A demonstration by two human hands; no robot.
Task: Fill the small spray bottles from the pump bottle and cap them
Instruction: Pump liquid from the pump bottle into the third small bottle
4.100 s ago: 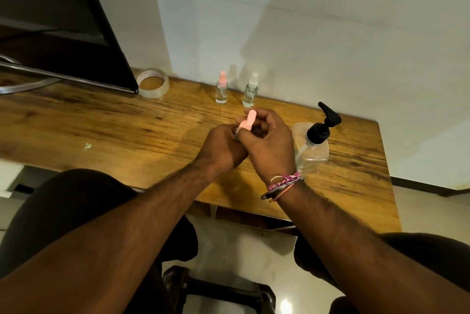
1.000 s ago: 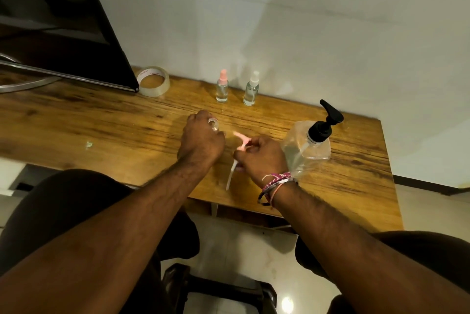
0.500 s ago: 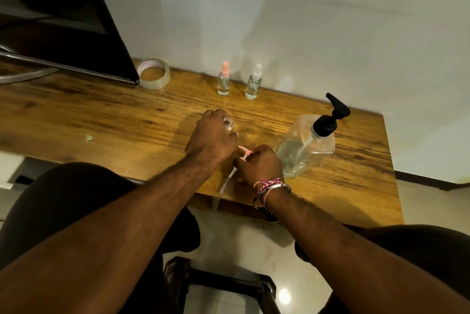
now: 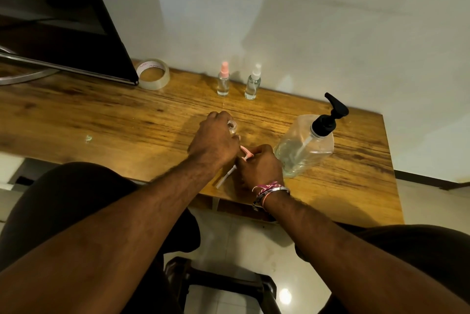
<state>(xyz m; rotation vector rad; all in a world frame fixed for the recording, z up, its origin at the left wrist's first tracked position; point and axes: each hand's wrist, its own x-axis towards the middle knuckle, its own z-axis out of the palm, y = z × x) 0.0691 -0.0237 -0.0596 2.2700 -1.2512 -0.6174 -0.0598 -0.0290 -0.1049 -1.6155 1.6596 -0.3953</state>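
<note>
— What did we make of the tabletop (image 4: 101,115)?

— We saw wood, strongly grained, with a soft sheen rather than a gloss.

— And the pump bottle (image 4: 305,146)?

— We judged it clear, glossy plastic, with a matt black plastic pump head (image 4: 330,115). The two capped spray bottles (image 4: 223,83) by the wall looked clear and smooth too; glass or plastic, we could not tell.

— The tape roll (image 4: 153,74)?

— Translucent, shiny film. The floor (image 4: 244,247) we took for polished tile, mirroring a lamp, and the wall (image 4: 305,21) for matt paint.
</note>
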